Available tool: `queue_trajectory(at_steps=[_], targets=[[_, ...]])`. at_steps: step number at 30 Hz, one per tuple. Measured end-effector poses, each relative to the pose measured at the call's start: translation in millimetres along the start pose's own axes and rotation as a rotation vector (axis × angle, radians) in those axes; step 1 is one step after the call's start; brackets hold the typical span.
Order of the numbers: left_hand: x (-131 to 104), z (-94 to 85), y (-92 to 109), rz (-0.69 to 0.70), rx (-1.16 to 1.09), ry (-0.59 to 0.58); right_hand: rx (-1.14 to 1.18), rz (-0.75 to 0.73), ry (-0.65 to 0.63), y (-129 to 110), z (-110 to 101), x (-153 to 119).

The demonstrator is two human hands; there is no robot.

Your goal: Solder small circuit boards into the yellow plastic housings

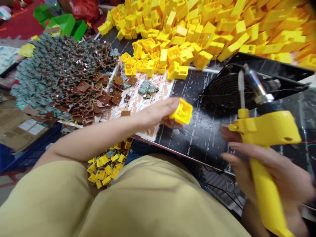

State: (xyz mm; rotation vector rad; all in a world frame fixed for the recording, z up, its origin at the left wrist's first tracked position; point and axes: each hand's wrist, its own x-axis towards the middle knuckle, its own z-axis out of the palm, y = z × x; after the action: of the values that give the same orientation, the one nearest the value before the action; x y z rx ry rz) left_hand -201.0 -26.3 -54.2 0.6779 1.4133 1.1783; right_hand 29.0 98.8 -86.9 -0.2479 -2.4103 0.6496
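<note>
My left hand (168,112) grips a yellow plastic housing (183,112), its open side facing up and right, above the black table mat (199,131). At the right, my right hand (266,168) is wrapped round the handle of a yellow soldering gun (269,128). The gun's metal tip and a pale feed tube point away from me, in front of a black fan (227,84). A small circuit board with wires (147,88) lies on the printed sheet (138,105) beyond my left forearm.
Many yellow housings (172,39) are heaped along the back. A large pile of circuit boards (66,69) covers the left side. Green bins (61,24) stand at the back left. More yellow housings (106,168) sit below the table's front edge, beside my body.
</note>
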Motion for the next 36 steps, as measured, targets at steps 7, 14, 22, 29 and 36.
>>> queue_trajectory(at_steps=[7,14,22,29,36], targets=[[-13.8,-5.3,-20.7,-0.073,0.227,-0.09,0.13,-0.182,0.017,-8.9,42.7,24.0],[35.9,-112.1,36.5,0.163,1.386,0.394,-0.051,-0.226,-0.053,8.4,49.6,14.6],[52.8,-133.7,52.5,0.065,1.09,0.306,-0.071,-0.232,-0.088,21.7,52.6,8.6],[24.8,-102.8,64.1,0.13,0.49,0.25,0.073,-0.199,-0.054,13.8,54.0,16.6],[7.7,-51.8,21.3,0.264,0.831,0.19,0.088,-0.137,0.051,-0.3,45.7,17.8]])
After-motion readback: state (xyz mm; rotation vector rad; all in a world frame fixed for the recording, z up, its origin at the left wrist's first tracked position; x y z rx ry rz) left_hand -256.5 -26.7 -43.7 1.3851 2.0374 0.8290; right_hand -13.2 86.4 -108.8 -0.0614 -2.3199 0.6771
